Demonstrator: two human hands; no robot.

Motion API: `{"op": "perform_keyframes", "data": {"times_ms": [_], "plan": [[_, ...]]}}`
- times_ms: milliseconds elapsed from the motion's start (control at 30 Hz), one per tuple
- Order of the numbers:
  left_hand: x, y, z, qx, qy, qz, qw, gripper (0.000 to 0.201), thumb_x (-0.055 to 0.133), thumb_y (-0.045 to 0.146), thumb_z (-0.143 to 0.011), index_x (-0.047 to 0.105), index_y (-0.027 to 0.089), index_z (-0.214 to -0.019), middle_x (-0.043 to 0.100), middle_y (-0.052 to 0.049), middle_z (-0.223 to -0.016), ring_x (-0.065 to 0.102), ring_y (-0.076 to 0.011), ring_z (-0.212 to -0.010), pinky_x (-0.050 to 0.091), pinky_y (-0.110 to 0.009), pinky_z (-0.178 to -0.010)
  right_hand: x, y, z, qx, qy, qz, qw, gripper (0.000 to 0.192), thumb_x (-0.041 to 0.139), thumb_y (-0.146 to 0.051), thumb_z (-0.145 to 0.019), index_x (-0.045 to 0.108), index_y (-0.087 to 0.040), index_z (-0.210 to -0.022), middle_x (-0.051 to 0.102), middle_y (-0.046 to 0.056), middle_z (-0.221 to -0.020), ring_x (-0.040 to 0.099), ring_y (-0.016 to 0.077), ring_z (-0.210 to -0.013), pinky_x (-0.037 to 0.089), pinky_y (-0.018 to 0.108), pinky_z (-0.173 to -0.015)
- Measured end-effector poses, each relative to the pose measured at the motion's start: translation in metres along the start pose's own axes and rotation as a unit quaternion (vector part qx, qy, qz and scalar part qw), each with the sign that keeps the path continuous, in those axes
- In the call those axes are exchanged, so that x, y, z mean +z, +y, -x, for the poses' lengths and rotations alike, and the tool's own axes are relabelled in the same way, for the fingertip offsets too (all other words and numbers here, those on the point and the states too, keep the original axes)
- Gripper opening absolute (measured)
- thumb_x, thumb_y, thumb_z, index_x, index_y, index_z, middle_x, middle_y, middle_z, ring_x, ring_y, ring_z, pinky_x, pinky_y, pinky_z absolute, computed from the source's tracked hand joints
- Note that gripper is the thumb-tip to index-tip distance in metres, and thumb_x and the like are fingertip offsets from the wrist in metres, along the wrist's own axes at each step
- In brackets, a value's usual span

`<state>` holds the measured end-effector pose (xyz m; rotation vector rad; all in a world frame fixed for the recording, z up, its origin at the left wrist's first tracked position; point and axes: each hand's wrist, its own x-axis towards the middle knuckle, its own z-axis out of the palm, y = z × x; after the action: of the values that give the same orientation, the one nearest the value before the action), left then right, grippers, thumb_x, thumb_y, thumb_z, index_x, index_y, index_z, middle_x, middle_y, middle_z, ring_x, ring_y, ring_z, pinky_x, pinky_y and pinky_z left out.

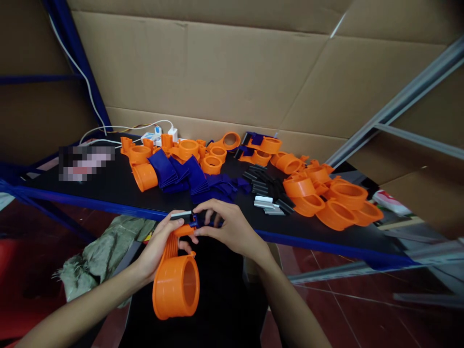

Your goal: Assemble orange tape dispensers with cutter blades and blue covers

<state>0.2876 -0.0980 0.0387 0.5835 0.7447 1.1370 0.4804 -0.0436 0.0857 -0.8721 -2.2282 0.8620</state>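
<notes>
Cardboard [203, 67] backs our black tabletop [108, 186], and at seven o'clock, before its near edge, our left hand [158, 246] grasps the orange tape dispenser [166, 290], its long axis running from ring at six o'clock to toothed head [177, 218] at twelve. Our right hand [235, 224] meets that head from three o'clock, pinching its blue piece [195, 221].

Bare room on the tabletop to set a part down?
Left front: black tabletop between the pixelated patch and the front-left orange ring. A narrower strip between the right orange pile and the blue front rail. Crowded: the middle, with blue pieces and black strips; the right hand hides some edge there.
</notes>
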Motion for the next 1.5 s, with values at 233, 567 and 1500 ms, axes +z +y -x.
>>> {"op": "perform_keyframes", "data": {"times_ms": [233,567,1500], "plan": [[-0.001,0.006,0.007,0.003,0.003,-0.027,1.0,0.032,0.064,0.032,-0.089,0.051,0.022,-0.116,0.071,-0.005,-0.078,0.07,-0.0189,-0.057,0.057,-0.03,-0.055,0.007,0.006,-0.002,-0.033,0.004,-0.002,0.999,0.034,0.078,-0.037,-0.081,0.067,-0.022,-0.109,0.061,0.001,-0.09,0.053,0.0109,-0.068,0.046,0.024,-0.065],[0.003,0.007,0.015,0.029,-0.007,-0.065,0.997,0.039,0.068,0.021,-0.084,0.049,0.022,-0.118,0.07,-0.003,-0.078,0.07,-0.017,-0.062,0.056,-0.027,-0.058,0.011,0.012,0.0,-0.102,0.001,0.006,0.995,0.033,0.074,-0.04,-0.085,0.065,-0.019,-0.108,0.061,0.006,-0.097,0.053,0.0126,-0.071,0.048,0.027,-0.068],[-0.014,0.022,0.004,0.082,-0.186,0.009,0.979,0.052,0.071,0.032,-0.085,0.059,0.022,-0.135,0.061,-0.017,-0.138,0.061,-0.0388,-0.121,0.044,-0.063,-0.103,-0.009,-0.009,0.007,-0.109,0.083,0.077,0.988,0.03,0.069,-0.034,-0.09,0.07,-0.024,-0.118,0.066,0.009,-0.122,0.064,0.0203,-0.105,0.053,0.034,-0.089]]}}
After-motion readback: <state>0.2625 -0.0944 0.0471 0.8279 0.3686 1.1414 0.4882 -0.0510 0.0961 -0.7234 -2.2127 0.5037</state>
